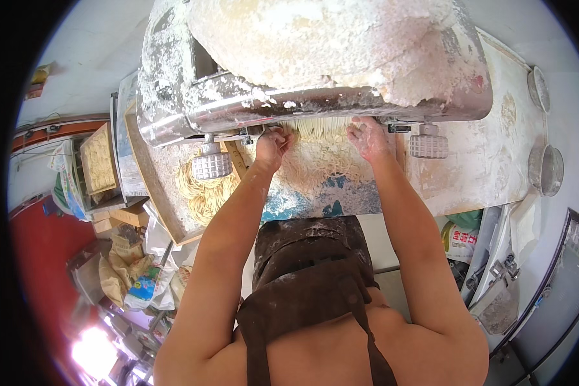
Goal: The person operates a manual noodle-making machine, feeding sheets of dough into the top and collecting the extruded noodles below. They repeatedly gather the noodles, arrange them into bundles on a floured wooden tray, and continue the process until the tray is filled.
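Note:
A flour-covered noodle machine stands before me, with a large floury sheet of dough over its top. Cut noodles hang from beneath its metal edge, between my two hands. My left hand is at the left side of these strands, its fingers bent; whether they grip any strands is hard to see. My right hand is at the right side, fingers spread and partly under the machine's edge. Short noodle scraps and flour lie on the blue surface below.
A wooden tray at the left holds coiled noodles. Ridged metal knobs jut from the machine on both sides. A floury worktop extends to the right, with round metal pans at its far edge.

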Demonstrator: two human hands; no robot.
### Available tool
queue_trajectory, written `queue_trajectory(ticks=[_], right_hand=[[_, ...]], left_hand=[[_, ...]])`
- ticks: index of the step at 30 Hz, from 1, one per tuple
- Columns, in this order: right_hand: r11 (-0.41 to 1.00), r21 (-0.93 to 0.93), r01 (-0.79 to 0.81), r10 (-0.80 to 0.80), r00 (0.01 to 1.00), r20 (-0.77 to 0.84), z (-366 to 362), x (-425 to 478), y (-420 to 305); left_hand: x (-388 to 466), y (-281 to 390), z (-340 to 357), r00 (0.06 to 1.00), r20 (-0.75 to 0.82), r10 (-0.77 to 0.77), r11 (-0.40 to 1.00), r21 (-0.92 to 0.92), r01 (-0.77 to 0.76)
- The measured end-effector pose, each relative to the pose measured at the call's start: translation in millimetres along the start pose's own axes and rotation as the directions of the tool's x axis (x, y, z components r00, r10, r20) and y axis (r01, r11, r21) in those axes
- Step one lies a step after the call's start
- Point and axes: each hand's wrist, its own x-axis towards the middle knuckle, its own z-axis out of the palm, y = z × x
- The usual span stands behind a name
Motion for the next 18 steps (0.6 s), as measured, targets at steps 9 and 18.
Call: queue_trajectory(ticks=[9, 18], right_hand=[[1.000, -0.009, 0.028, -0.029, 0.995, -0.092, 6.8, 1.6, 3.7], [0.999, 0.016, 0.049, -0.047, 0.989, -0.138, 6.4, 5.1, 7.2]], left_hand=[[0.0, 2.3, -2.6, 1.000, 0.008, 0.016, 1.000, -0.009, -0.016], [-0.3, 3.6, -10.8, 1.000, 0.018, 0.017, 1.000, 0.012, -0.017]])
